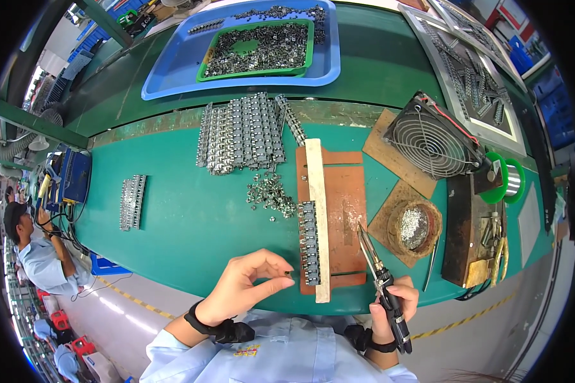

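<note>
My left hand (244, 281) pinches a tiny dark part (288, 274) between thumb and fingertips, just left of a row of small grey-and-metal components (308, 242). That row lies along the left side of a pale bar (315, 191), which crosses a reddish-brown board (346, 185). In my right hand (399, 300) is a black-handled soldering iron (384, 279), its tip pointing up and left over the board; I cannot tell whether the tip touches it. A loose heap of small metal parts (271, 195) sits left of the bar.
Component strips (243, 134) lie behind the heap, a shorter group (133, 202) farther left. A blue tray (163, 76) holds a green tray (308, 48) of parts. Rightward are a fan (431, 137), a round pot (431, 223) and a solder spool (514, 179). A co-worker (45, 255) is at left.
</note>
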`<state>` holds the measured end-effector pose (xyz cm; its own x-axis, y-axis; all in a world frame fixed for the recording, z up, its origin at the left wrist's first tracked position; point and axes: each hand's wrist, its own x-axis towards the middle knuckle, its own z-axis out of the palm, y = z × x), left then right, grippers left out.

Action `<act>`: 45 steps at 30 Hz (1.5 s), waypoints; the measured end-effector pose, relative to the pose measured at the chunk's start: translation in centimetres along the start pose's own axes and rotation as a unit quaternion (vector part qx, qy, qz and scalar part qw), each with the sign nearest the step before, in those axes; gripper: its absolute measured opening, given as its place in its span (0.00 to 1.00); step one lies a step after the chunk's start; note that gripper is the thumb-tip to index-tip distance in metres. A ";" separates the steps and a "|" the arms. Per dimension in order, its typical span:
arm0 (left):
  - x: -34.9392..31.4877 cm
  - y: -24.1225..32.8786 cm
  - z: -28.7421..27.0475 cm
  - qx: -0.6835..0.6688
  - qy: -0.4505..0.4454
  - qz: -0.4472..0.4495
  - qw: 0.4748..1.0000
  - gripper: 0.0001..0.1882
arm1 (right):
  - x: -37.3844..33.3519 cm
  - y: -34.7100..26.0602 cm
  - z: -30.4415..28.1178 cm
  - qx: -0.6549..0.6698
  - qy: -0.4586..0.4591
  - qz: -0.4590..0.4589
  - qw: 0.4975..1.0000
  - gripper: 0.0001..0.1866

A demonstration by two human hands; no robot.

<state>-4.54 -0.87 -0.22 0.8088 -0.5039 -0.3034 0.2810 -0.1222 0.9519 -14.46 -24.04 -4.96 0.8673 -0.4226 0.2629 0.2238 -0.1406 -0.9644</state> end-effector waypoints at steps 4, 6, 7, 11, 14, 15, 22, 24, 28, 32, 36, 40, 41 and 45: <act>0.0 0.1 0.2 -0.111 -0.009 -0.072 0.991 0.05 | 0.0 0.1 0.0 -0.001 0.002 -0.003 1.000 0.20; 0.0 -0.1 0.1 -0.134 -0.027 -0.073 0.988 0.05 | 0.1 0.0 -0.1 -0.006 -0.004 -0.008 1.000 0.20; 0.1 -0.3 0.2 -0.135 -0.028 -0.074 0.988 0.05 | 0.1 0.0 -0.1 -0.008 -0.004 -0.007 1.000 0.20; 0.4 -1.0 0.7 -0.146 -0.027 -0.057 0.987 0.04 | 0.1 0.0 -0.2 -0.011 -0.005 -0.006 1.000 0.20; 0.5 -0.8 0.5 -0.136 -0.017 -0.066 0.988 0.06 | 0.1 0.1 -0.1 -0.012 -0.014 -0.007 1.000 0.20; 0.7 -0.7 0.6 -0.137 -0.018 -0.067 0.988 0.06 | 0.1 0.1 -0.1 -0.014 -0.014 -0.006 1.000 0.20; 1.4 -0.2 0.9 -0.121 -0.031 -0.052 0.991 0.11 | 0.1 0.0 0.0 -0.002 -0.003 0.001 1.000 0.20; 1.6 -0.2 0.9 -0.122 -0.034 -0.056 0.990 0.12 | 0.1 0.0 -0.1 -0.005 -0.005 0.001 1.000 0.20; 1.7 -0.1 0.8 -0.125 -0.039 -0.068 0.989 0.10 | 0.2 0.0 -0.2 -0.009 -0.012 0.001 1.000 0.20; 1.7 0.0 0.5 -0.110 -0.056 -0.092 0.988 0.06 | 0.2 0.0 -0.1 -0.006 -0.010 0.002 1.000 0.20; 1.6 -0.1 0.3 -0.071 -0.091 -0.107 0.988 0.04 | 0.1 0.0 -0.2 -0.002 -0.005 0.004 1.000 0.20; 1.6 -0.2 0.3 -0.068 -0.091 -0.097 0.989 0.07 | 0.0 -1.2 0.5 0.047 0.025 0.030 0.998 0.21; 1.6 -0.3 0.2 -0.070 -0.095 -0.097 0.988 0.07 | 0.0 -1.9 1.0 0.081 0.050 0.051 0.994 0.21; 1.9 -0.3 0.1 -0.083 -0.104 -0.101 0.986 0.08 | -0.3 -2.5 -0.8 0.060 -0.052 -0.004 0.997 0.23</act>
<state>-3.16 -1.84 -1.04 0.6100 -0.6496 -0.4538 0.5195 -0.1047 0.8480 -15.60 -24.33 -2.62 0.9051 -0.3262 0.2726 0.2772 -0.0334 -0.9602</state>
